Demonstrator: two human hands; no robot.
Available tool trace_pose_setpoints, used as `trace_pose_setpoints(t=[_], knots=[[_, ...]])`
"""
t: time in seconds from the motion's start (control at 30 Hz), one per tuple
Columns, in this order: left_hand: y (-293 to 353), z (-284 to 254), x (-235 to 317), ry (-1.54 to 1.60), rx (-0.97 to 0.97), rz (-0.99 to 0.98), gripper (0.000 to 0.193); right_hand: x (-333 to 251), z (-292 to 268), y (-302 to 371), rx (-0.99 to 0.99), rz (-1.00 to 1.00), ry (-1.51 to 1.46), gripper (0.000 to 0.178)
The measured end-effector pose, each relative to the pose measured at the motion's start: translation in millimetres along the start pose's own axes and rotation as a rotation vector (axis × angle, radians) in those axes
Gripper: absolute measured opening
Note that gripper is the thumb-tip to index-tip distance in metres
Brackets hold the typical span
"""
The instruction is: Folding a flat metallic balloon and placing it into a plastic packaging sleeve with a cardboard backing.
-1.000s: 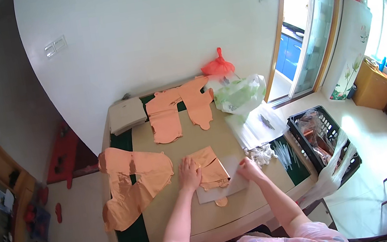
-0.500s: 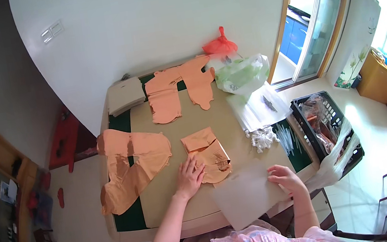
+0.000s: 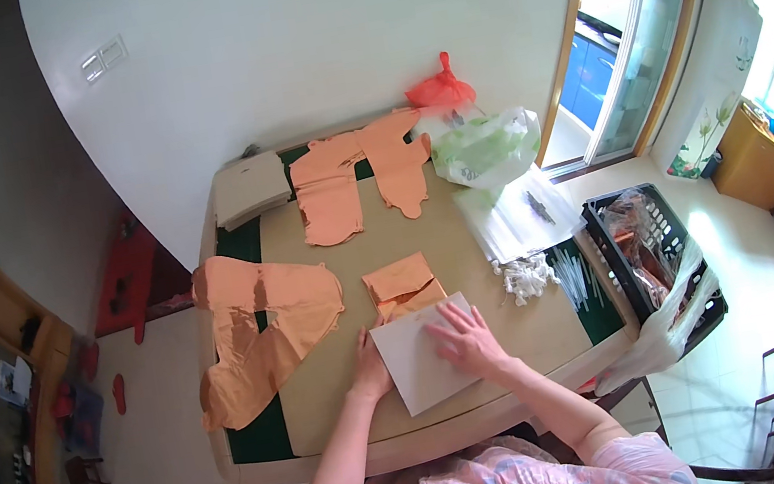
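A folded orange foil piece [image 3: 402,278] lies at the middle of the table, its lower part hidden beneath a flat grey-white sheet of card [image 3: 414,380]. My right hand [image 3: 467,341] presses flat on the upper right of the card, fingers spread. Against the card's left edge is my left hand [image 3: 370,366], its fingers stretched forward and partly covered by the card. To the left a larger orange foil cutout [image 3: 267,317] lies unfolded, with another foil cutout [image 3: 331,205] farther back.
Clear plastic sheets [image 3: 515,222], a cluster of small white pieces [image 3: 527,279] and thin clear sticks [image 3: 575,278] lie at the right. A black crate [image 3: 602,258] stands beside the table. Stacked cards [image 3: 249,188], a green-white bag [image 3: 489,150] and a red bag [image 3: 440,90] are at the back.
The card has come from the lower right onto the folded foil piece, with my right hand now flat on top. My left hand has shifted slightly down to the card's left edge.
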State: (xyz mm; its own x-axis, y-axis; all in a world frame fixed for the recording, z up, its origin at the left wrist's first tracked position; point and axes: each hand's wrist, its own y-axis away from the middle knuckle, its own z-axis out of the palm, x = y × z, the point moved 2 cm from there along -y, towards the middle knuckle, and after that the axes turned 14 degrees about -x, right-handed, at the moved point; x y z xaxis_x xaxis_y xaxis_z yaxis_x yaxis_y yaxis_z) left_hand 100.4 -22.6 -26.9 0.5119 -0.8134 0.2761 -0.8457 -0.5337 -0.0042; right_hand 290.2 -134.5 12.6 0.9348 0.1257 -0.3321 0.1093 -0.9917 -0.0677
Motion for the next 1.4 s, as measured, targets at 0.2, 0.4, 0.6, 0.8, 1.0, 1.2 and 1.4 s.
trace_pose_setpoints(t=[0.2, 0.4, 0.6, 0.8, 1.0, 1.2, 1.4], knots=[[-4.3, 3.2, -20.8, 0.483, 0.246, 0.025, 0.039, -3.4, 9.3, 0.1, -0.006, -0.02, 0.038, 0.044], [-61.2, -30.5, -65.6, 0.644, 0.428, -0.42, 0.03, -0.1, 10.6, -0.5, 0.005, -0.023, 0.056, 0.042], [-132.1, -30.6, -90.1, 0.687, 0.307, -0.652, 0.045, -2.4, 14.1, 4.0, 0.021, -0.022, 0.065, 0.041], [-142.2, -23.7, -121.7, 0.872, 0.101, -0.713, 0.048, -4.6, 12.2, 2.4, 0.035, -0.04, 0.051, 0.043], [-124.8, -43.8, -89.7, 1.365, -0.029, -0.741, 0.043, -0.8, 8.9, 4.7, 0.023, -0.014, 0.039, 0.042], [-111.0, -47.6, -75.8, 1.026, -0.464, -0.521, 0.023, -2.0, 8.7, 4.9, 0.008, -0.018, 0.032, 0.042], [-93.4, -34.0, -78.7, 1.068, -0.377, -0.477, 0.018, -7.0, 11.2, 3.3, 0.005, -0.006, 0.012, 0.042]])
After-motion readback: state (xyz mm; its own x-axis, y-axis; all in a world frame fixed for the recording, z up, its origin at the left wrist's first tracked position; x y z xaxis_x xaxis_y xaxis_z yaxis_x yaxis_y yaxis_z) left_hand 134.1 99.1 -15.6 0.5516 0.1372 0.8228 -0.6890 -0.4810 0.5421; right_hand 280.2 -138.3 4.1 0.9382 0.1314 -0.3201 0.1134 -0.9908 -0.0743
